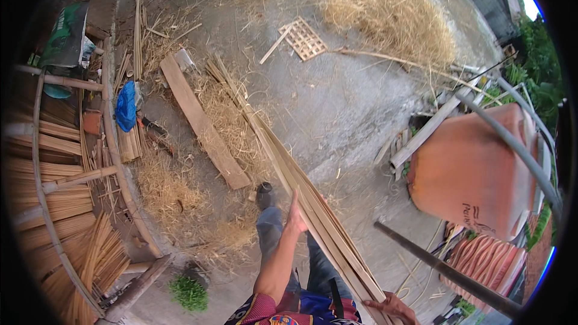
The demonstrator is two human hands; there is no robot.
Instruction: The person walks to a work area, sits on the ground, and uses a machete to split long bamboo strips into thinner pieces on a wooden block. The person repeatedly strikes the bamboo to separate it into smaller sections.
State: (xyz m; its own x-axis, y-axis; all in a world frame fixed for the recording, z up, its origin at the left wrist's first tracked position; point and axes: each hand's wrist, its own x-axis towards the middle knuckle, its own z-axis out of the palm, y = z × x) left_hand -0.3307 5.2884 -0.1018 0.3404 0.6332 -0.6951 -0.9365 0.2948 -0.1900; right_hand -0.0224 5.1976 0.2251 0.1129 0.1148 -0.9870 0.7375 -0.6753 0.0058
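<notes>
A long bundle of flat bamboo strips [313, 200] slants across the middle, from the ground at the upper left down to my body at the lower right. My left hand [295, 215] holds the bundle partway along, pressed to its left side with the thumb pointing up the strips; its other fingers are largely hidden by them. My right hand [392, 309] is closed around the near end, low at the right. The bundle's far end lies among shavings beside a wooden plank [205, 123].
Pale shavings [391, 15] lie heaped on the concrete. A woven lattice piece [305, 38] lies ahead. At left, a bamboo rack [111, 114] holds many strips, with a blue plastic bag [126, 107] beside it. An orange tank [469, 168] and a dark pole [445, 269] stand right.
</notes>
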